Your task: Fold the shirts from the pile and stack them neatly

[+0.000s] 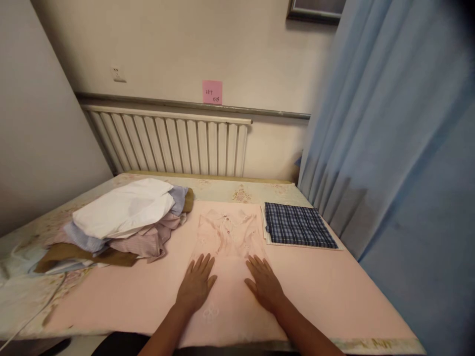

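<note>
Garment (230,277), pale pink, lies flat on a pink cloth (319,296), long axis running away from the person, collar wallward, beneath left hand (196,284) and right hand (265,284), fingers straight, thumbs splayed, between clothes pile (124,210) and folded plaid fabric (300,225).

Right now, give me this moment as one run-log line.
Left hand: palm down on pale pink garment | Right hand: palm down, same garment | To right: folded plaid cloth | To left: heaped clothes
</note>
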Demonstrator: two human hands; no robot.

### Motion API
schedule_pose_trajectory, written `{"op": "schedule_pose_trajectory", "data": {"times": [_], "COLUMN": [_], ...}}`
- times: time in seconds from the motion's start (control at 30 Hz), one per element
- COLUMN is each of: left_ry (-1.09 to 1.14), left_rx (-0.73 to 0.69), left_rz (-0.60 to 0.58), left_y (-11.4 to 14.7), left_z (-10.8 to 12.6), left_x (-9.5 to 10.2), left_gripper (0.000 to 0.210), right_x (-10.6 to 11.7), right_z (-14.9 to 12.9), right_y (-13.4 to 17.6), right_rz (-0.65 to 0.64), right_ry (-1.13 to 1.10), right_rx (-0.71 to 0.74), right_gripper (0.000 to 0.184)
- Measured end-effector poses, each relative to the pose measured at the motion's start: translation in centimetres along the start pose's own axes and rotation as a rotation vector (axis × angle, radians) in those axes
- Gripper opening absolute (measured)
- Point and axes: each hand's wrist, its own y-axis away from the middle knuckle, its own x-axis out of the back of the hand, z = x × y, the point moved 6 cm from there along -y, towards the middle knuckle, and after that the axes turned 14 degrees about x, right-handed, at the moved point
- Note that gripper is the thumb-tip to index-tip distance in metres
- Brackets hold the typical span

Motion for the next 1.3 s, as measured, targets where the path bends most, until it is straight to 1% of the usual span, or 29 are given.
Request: {"op": "schedule_pose_trajectory", "data": {"times": [0.1, 0.23, 0.4, 0.47, 0.53, 0.6, 0.67, 0.73, 0.8, 0.87, 0.93, 1.0, 1.13, 1.3], "left_ry": [-0.014, -0.036, -0.060, -0.071, -0.089, -0.099, -0.081, -0.042, -0.003, 0.021, 0.032, 0.039, 0.035, 0.031], "left_rx": [0.067, 0.122, 0.158, 0.197, 0.261, 0.295, 0.247, 0.137, 0.029, -0.032, -0.046, -0.044, -0.033, -0.027], "left_rz": [0.007, 0.010, 0.009, 0.010, 0.028, 0.064, 0.095, 0.097, 0.072, 0.038, 0.027, 0.039, 0.050, 0.049], "left_y": [-0.4, -0.6, -0.4, -0.4, -0.3, -0.4, -0.4, -0.2, 0.2, 0.7, 1.1, 1.3, 1.4, 1.4], "left_z": [-1.1, -1.4, -1.5, -1.5, -1.3, -0.3, 1.6, 4.2, 6.4, 7.8, 8.3, 8.2, 7.9, 7.9], "left_x": [-0.1, -0.2, -0.2, -0.1, 0.3, 1.0, 1.6, 1.6, 1.1, 0.1, -0.6, -0.9, -0.7, -0.5], "left_gripper": [0.054, 0.055, 0.055, 0.054, 0.053, 0.051, 0.051, 0.051, 0.050, 0.049, 0.049, 0.049, 0.049, 0.050], "right_x": [-0.1, 0.0, 0.1, 0.2, 0.3, 0.3, 0.4, 0.5, 0.6, 0.7, 0.7, 0.6, 0.3, 0.0], "right_z": [0.2, 0.4, 0.6, 0.6, 0.6, 0.5, 0.4, 0.4, 0.3, 0.2, 0.1, 0.2, 0.5, 1.9], "right_y": [0.0, 0.0, 0.1, 0.1, 0.1, 0.1, 0.1, 0.1, 0.1, 0.1, 0.1, 0.1, 0.3, 1.7], "right_rz": [0.017, 0.046, 0.080, 0.082, 0.078, 0.072, 0.081, 0.103, 0.131, 0.154, 0.168, 0.171, 0.149, 0.067], "right_ry": [0.012, 0.037, 0.063, 0.064, 0.065, 0.070, 0.077, 0.082, 0.086, 0.093, 0.099, 0.102, 0.100, 0.097], "right_rx": [-0.016, -0.056, -0.111, -0.116, -0.114, -0.108, -0.109, -0.114, -0.115, -0.111, -0.109, -0.109, -0.084, -0.033], "right_gripper": [0.052, 0.049, 0.045, 0.044, 0.044, 0.044, 0.043, 0.043, 0.042, 0.041, 0.042, 0.042, 0.041, 0.041]}}
